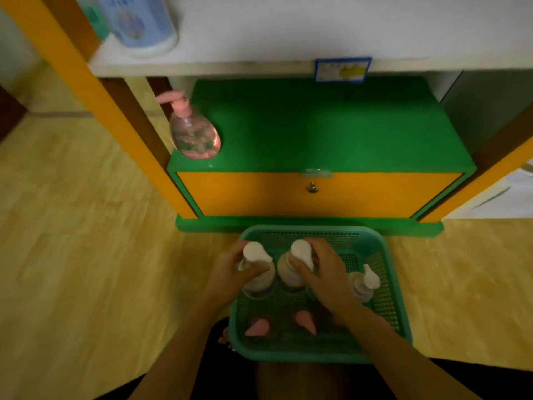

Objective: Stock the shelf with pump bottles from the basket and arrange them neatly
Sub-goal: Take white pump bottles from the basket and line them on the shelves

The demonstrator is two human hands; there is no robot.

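A teal mesh basket [395,295] stands on the floor in front of the shelf unit. Inside it, my left hand [227,272] grips a white-pump bottle [255,252] around the neck. Beside it, my right hand [326,272] grips a second white-pump bottle [300,251] the same way. A third white-pump bottle [364,281] stands at the basket's right side. Two pink pump heads [258,327] [307,321] show near the basket's front. On the green shelf [331,131], one pink pump bottle [193,131] stands at the far left.
Orange uprights [95,96] frame the shelf on both sides. A white upper shelf [259,33] overhangs it and carries a blue bottle [138,21] at the left and a price label [341,70]. An orange drawer front with a knob [312,187] sits below the green shelf.
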